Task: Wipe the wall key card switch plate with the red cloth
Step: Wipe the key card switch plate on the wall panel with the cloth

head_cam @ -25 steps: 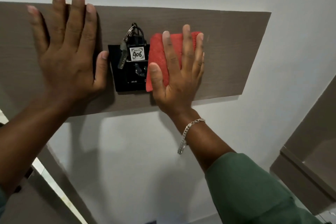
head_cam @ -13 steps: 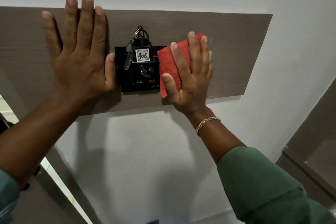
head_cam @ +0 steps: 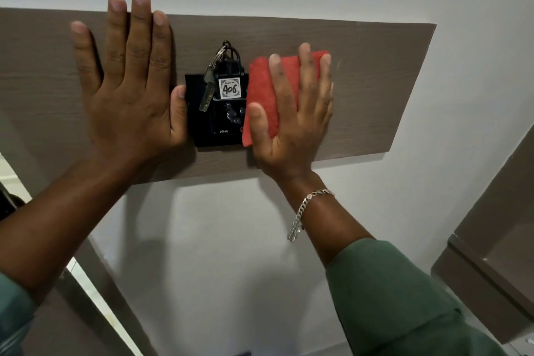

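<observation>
- The black switch plate (head_cam: pixel 215 124) sits on a wood-grain panel (head_cam: pixel 361 81) fixed to the wall; it serves as the landmark here.
- A tag marked 406 (head_cam: pixel 230 88) and a key (head_cam: pixel 207 92) hang from a ring at the top of the plate, covering its upper middle.
- The red cloth (head_cam: pixel 261 89) lies flat against the wall at the right edge of the plate, its left border overlapping that edge and its larger part on the panel to the right.
- The right hand (head_cam: pixel 291 121) presses the cloth with an open palm, fingers spread and pointing up; nothing is pinched, the cloth is held by pressure alone.
- The left hand (head_cam: pixel 130 89) rests flat on the panel just left of the plate, fingers spread, thumb tip touching the plate's left edge; it holds nothing.
- Progress, as a judgement: wiping is under way, but at this moment only the right strip of the plate is under the cloth.
- The centre, left side and lower band of the plate are uncovered; whether they are already clean cannot be told.
- What seems left: passing the cloth leftward across the face, working around the hanging key and tag.
</observation>
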The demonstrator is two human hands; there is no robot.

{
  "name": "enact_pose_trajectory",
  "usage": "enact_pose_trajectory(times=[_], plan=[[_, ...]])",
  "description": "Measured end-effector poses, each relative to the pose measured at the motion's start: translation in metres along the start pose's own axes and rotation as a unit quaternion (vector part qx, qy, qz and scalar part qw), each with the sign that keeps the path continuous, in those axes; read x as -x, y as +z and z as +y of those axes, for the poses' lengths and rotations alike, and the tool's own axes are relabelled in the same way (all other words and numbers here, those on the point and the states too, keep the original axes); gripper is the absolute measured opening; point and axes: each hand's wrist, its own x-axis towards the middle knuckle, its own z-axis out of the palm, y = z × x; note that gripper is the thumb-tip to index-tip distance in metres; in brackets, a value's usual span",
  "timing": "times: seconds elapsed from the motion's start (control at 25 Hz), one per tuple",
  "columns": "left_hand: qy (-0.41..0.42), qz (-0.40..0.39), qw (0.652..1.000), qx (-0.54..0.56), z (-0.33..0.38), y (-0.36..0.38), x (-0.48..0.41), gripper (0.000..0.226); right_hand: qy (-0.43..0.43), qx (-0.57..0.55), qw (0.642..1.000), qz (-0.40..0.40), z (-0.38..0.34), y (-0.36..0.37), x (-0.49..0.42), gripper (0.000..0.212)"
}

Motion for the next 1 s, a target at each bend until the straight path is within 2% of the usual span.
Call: enact_pose_trajectory(times=[0.08,0.12,0.24,0.28,0.44,0.48,0.64,0.68,0.84,0.88,1.0], plan=[[-0.007,0.007,1.0,-0.001,0.0,0.001,0.002,0.067,-0.075,0.017,0.996,-0.037,0.017,-0.01,0.011,0.055],[-0.01,0.009,1.0,0.0,0.001,0.001,0.002,0.067,-0.076,0.016,0.996,-0.045,0.022,-0.013,0.012,0.056],[-0.014,0.004,1.0,0.014,0.004,0.001,0.002,0.068,0.054,-0.015,0.998,0.005,0.001,-0.004,0.0,0.053],[-0.016,0.004,1.0,0.011,0.003,0.001,0.002,0.068,0.067,-0.018,0.997,0.022,-0.008,0.0,-0.004,0.052],[-0.008,0.006,1.0,0.003,0.003,-0.001,0.002,0.066,-0.095,0.018,0.995,-0.032,0.021,-0.01,0.003,0.054],[-0.006,0.006,1.0,0.006,0.003,-0.002,0.001,0.066,-0.109,0.018,0.993,-0.046,0.029,-0.014,0.002,0.056],[-0.011,0.007,1.0,0.005,0.002,-0.002,0.002,0.065,0.002,0.0,1.0,-0.002,0.007,-0.002,-0.004,0.054],[-0.012,0.008,1.0,0.004,0.003,-0.001,0.003,0.065,-0.009,0.001,1.0,-0.001,0.003,0.0,-0.003,0.054],[-0.009,0.012,1.0,0.002,0.003,-0.002,0.001,0.066,-0.163,0.021,0.984,-0.068,0.039,-0.018,0.002,0.057],[-0.01,0.013,1.0,0.001,0.004,-0.002,0.0,0.066,-0.169,0.024,0.982,-0.076,0.045,-0.02,0.0,0.058],[-0.011,0.004,1.0,0.004,0.002,-0.003,0.003,0.066,-0.063,0.003,0.997,-0.033,0.022,-0.009,-0.004,0.055]])
